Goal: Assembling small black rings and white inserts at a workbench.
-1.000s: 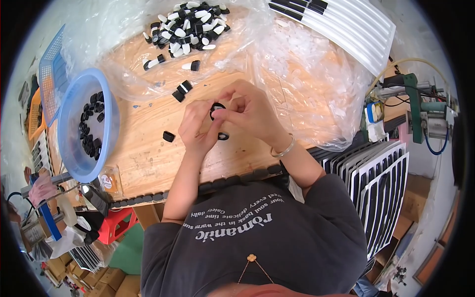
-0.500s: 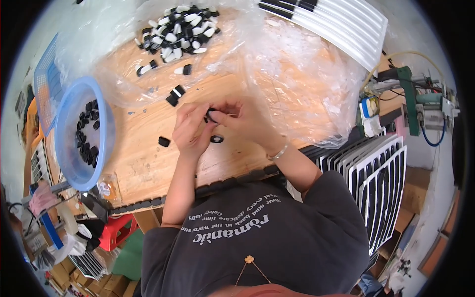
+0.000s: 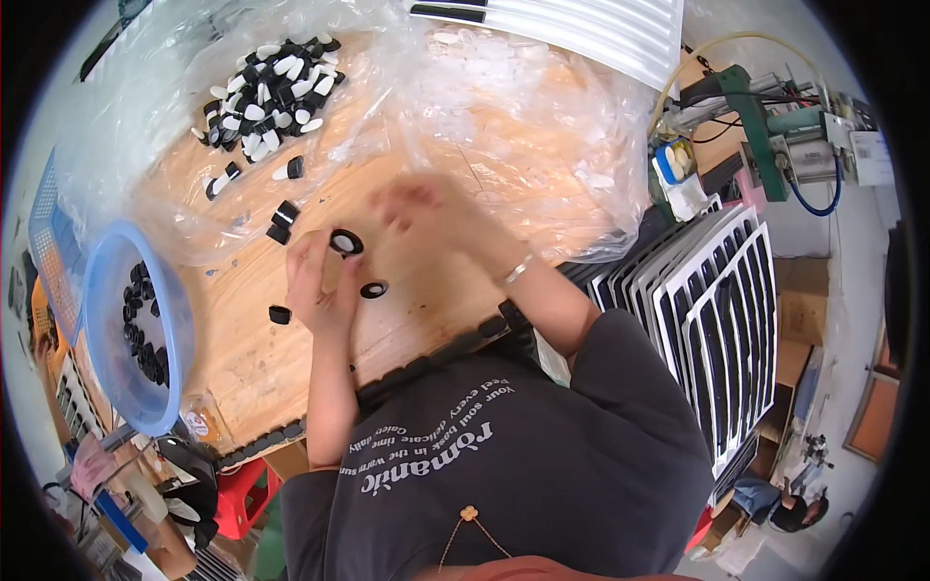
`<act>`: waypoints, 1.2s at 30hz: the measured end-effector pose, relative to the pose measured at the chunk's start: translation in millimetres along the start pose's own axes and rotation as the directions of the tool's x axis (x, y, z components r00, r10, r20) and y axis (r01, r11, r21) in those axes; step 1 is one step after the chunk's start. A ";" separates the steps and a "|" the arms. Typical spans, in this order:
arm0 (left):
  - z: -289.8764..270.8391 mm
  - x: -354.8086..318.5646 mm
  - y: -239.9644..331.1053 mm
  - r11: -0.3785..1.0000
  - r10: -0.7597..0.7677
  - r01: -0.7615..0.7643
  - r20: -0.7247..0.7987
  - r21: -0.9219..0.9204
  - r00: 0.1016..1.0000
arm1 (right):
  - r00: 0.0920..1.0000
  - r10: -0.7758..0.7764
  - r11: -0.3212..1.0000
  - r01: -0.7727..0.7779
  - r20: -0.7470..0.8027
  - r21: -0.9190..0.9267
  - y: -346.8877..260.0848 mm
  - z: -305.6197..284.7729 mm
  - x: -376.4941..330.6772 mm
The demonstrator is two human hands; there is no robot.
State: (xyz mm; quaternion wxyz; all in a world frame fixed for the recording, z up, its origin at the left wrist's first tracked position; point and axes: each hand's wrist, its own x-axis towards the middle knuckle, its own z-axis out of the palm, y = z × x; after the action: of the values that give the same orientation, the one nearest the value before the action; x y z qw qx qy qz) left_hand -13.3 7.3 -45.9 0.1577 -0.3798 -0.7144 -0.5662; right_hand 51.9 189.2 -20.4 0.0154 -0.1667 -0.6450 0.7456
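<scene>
My left hand point(image 3: 324, 283) is closed on a round black ring-shaped piece point(image 3: 334, 238) with a pale centre, pinched between thumb and fingers above the wooden table. My right hand point(image 3: 415, 205) is apart from it, to the right and farther out, its fingers smeared by motion. A second small black ring with a light centre point(image 3: 374, 290) lies on the wood beside my left wrist. Left of that wrist is a small black cap-like piece point(image 3: 280, 315). Just beyond my left hand lie black pieces with a white band point(image 3: 283, 222).
A heap of black and white pieces point(image 3: 266, 102) lies on clear plastic sheeting point(image 3: 542, 145) at the back. At left stands a blue basin point(image 3: 179, 339) holding black pieces. White slotted panels point(image 3: 727, 329) stand at right, near a green bench tool point(image 3: 754, 126). Another person point(image 3: 799, 511) is at lower right.
My hands have separated: the right moved away from the left, which keeps the ring-shaped piece in its fingers. The whole view has shifted and turned slightly.
</scene>
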 end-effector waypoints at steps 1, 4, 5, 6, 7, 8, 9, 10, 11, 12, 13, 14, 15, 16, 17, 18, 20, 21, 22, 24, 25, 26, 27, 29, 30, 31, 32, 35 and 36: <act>-1.3 0.7 -1.6 1.000 -0.001 0.001 -0.005 0.007 1.000 | 0.973 -0.171 0.970 0.139 -0.153 -0.198 -4.2 -19.2 2.6; -2.0 3.3 -5.1 0.997 -0.082 0.082 -0.056 -0.006 0.995 | 0.742 -0.596 0.624 0.189 -0.306 -0.758 -19.5 -98.5 12.1; -2.1 4.4 -3.3 0.997 -0.083 0.083 -0.060 -0.005 0.995 | 0.769 -0.598 0.524 0.161 -0.227 -0.836 -21.1 -121.9 18.3; -1.1 6.8 -1.1 0.998 -0.064 0.064 -0.025 -0.024 0.998 | 0.794 -0.589 0.412 0.134 -0.152 -0.901 -19.1 -141.0 22.8; 0.3 8.5 -0.2 0.998 -0.045 0.045 0.006 -0.038 0.999 | 0.793 -0.591 0.409 0.139 -0.146 -0.902 -13.7 -152.0 28.1; 0.6 9.0 0.4 0.998 -0.045 0.045 -0.003 -0.033 0.999 | 0.841 -0.533 0.428 0.173 -0.093 -0.887 -7.9 -158.3 34.3; 1.4 9.0 1.2 0.997 -0.055 0.056 0.014 -0.053 0.998 | 0.881 -0.472 0.449 0.205 -0.037 -0.870 -2.9 -164.4 37.7; -0.7 7.4 1.5 0.995 -0.069 0.071 0.029 -0.064 0.997 | 0.881 -0.472 0.449 0.220 -0.021 -0.866 0.0 -164.9 39.9; -1.1 7.0 2.3 0.996 -0.072 0.073 0.019 -0.051 0.997 | 0.907 -0.422 0.400 0.171 -0.015 -0.900 2.3 -166.2 40.8; 0.4 7.8 3.2 0.994 -0.092 0.093 0.033 -0.053 0.995 | 0.929 -0.371 0.345 0.124 -0.014 -0.930 3.9 -167.6 41.4; -0.6 8.5 3.6 0.992 -0.113 0.115 0.043 -0.050 0.993 | 0.929 -0.371 0.347 0.144 0.005 -0.927 0.5 -162.5 40.6; 0.2 8.0 -0.4 0.994 -0.094 0.096 0.026 -0.058 0.995 | 0.913 -0.403 0.344 0.088 -0.062 -0.935 -5.5 -154.5 36.4; -1.9 5.5 -2.8 0.994 -0.098 0.099 0.017 -0.042 0.995 | 0.892 -0.434 0.343 0.029 -0.131 -0.939 -12.0 -143.9 30.9; -2.5 2.8 -5.6 0.996 -0.083 0.084 0.031 -0.025 0.996 | 0.851 -0.485 0.474 0.063 -0.201 -0.878 -18.2 -126.9 28.5; -1.8 0.9 -7.1 0.997 -0.070 0.071 0.049 -0.014 0.996 | 0.855 -0.438 0.708 0.139 -0.276 -0.693 -19.9 -102.1 23.4; -0.9 4.4 -5.0 0.999 -0.036 0.037 0.053 -0.017 0.998 | 0.863 -0.367 0.875 0.193 -0.347 -0.445 -22.2 -73.0 12.8; 1.4 2.9 -3.4 0.999 -0.049 0.050 0.044 -0.012 0.998 | 0.951 -0.255 0.952 0.214 -0.176 -0.221 -26.3 -13.2 -9.4; 2.6 3.0 -1.7 0.998 -0.058 0.059 0.038 -0.017 0.998 | 0.947 -0.276 0.947 0.239 -0.162 -0.213 -17.6 8.9 -13.5; 3.9 4.3 1.1 0.998 -0.055 0.056 0.041 -0.017 0.998 | 0.942 -0.298 0.942 0.264 -0.153 -0.206 -9.8 22.8 -15.8; 4.4 6.2 3.8 1.000 -0.004 0.004 0.057 0.006 0.998 | 0.919 -0.368 0.910 0.326 -0.139 -0.254 -1.8 34.6 -14.5; 4.0 5.7 3.4 1.000 -0.004 0.003 0.053 0.014 0.999 | 0.894 -0.432 0.873 0.382 -0.120 -0.304 0.0 38.0 -13.5; 3.9 5.1 2.1 0.998 0.055 -0.055 0.048 0.002 0.997 | 0.894 -0.434 0.872 0.385 -0.113 -0.301 -0.5 39.7 -13.1; 3.1 5.1 0.6 0.994 0.113 -0.113 0.041 -0.011 0.993 | 0.876 -0.472 0.840 0.413 -0.098 -0.353 -1.8 40.7 -12.8; 1.4 8.1 0.5 0.988 0.153 -0.152 0.043 -0.006 0.987 | 0.858 -0.507 0.802 0.437 -0.079 -0.407 -0.6 40.2 -13.0; 0.6 8.8 0.4 0.981 0.192 -0.192 0.048 -0.004 0.980 | 0.900 -0.429 0.862 0.385 -0.071 -0.329 4.3 38.8 -11.4; -0.6 8.1 -1.2 0.982 0.191 -0.191 0.045 -0.003 0.981 | 0.936 -0.348 0.912 0.325 -0.056 -0.250 5.8 38.8 -9.1; -1.5 6.9 -3.2 0.980 0.199 -0.198 0.056 -0.033 0.978 | 0.936 -0.348 0.912 0.324 -0.053 -0.253 3.8 36.2 -7.7; -2.7 6.3 -0.5 0.976 0.205 -0.196 0.087 -0.099 0.975 | 0.991 0.001 0.998 -0.008 0.132 0.055 -6.8 27.8 -7.7; -3.3 6.7 1.7 0.973 0.202 -0.187 0.107 -0.137 0.973 | 0.984 0.014 0.997 -0.026 0.175 0.067 -6.3 26.4 -7.8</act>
State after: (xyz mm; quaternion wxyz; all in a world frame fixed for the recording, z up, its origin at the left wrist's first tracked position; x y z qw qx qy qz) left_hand -17.2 6.8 -39.3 0.1450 -0.4907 -0.6447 -0.5680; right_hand 51.0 163.1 -9.6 -0.0430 -0.1065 -0.6159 0.7794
